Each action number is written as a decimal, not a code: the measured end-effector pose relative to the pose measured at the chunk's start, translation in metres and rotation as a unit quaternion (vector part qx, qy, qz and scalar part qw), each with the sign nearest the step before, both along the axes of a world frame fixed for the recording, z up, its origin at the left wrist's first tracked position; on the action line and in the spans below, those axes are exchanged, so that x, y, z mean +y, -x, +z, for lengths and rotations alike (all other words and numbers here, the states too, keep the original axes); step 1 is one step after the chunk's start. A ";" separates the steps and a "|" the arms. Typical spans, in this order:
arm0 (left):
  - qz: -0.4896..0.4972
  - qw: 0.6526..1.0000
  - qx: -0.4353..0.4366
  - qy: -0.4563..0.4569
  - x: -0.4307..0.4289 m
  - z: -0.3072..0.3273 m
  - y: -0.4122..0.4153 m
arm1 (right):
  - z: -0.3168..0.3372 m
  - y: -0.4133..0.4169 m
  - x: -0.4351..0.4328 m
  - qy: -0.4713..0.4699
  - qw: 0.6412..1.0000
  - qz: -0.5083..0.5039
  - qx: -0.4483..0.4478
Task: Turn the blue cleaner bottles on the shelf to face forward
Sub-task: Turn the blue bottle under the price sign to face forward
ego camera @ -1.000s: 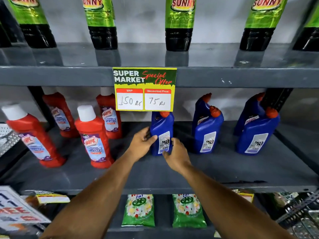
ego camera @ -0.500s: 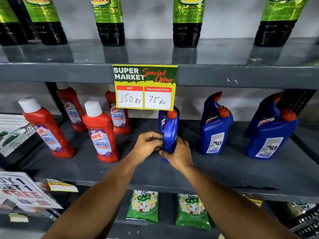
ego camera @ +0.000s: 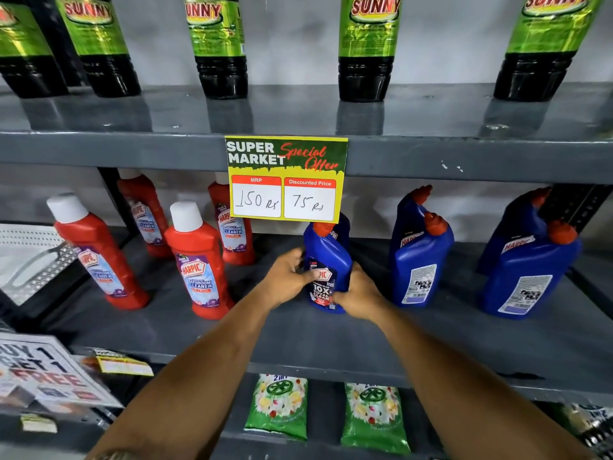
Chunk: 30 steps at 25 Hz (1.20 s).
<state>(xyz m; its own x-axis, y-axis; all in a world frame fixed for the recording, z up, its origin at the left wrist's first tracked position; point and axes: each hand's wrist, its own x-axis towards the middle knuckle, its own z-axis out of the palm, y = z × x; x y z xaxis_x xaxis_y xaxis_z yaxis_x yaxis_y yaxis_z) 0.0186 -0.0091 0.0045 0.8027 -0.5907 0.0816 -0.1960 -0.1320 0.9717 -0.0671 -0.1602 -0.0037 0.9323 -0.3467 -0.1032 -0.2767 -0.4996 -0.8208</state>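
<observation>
Both hands hold one blue cleaner bottle (ego camera: pixel 326 257) with an orange cap, standing on the grey middle shelf (ego camera: pixel 298 336). My left hand (ego camera: pixel 287 277) grips its left side and my right hand (ego camera: pixel 360 295) its lower right. Its front label faces me, partly covered by my fingers. Another blue bottle stands right behind it, mostly hidden. To the right, a front blue bottle (ego camera: pixel 421 263) shows its back label, with a second bottle (ego camera: pixel 409 207) behind it. At the far right a blue bottle (ego camera: pixel 530 277) also shows its back label, another (ego camera: pixel 517 220) behind it.
Several red bathroom cleaner bottles (ego camera: pixel 195 260) stand on the left of the same shelf. A yellow price sign (ego camera: pixel 286 179) hangs from the upper shelf edge over the held bottle. Green-labelled dark bottles (ego camera: pixel 365 51) line the top shelf. Green packets (ego camera: pixel 277 406) lie below.
The held blue bottle has been turned: first its back label showed, then its narrow side, and now its front label faces me. Both hands stayed on it.
</observation>
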 end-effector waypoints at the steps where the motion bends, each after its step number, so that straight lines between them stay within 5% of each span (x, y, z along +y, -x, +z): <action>1: 0.002 1.000 -0.003 -0.004 -0.001 0.000 -0.001 | 0.000 -0.002 -0.001 -0.007 1.000 0.006 0.003; 30: -0.042 0.999 0.010 0.006 0.029 -0.013 0.019 | -0.031 0.037 -0.005 0.005 0.998 0.059 -0.034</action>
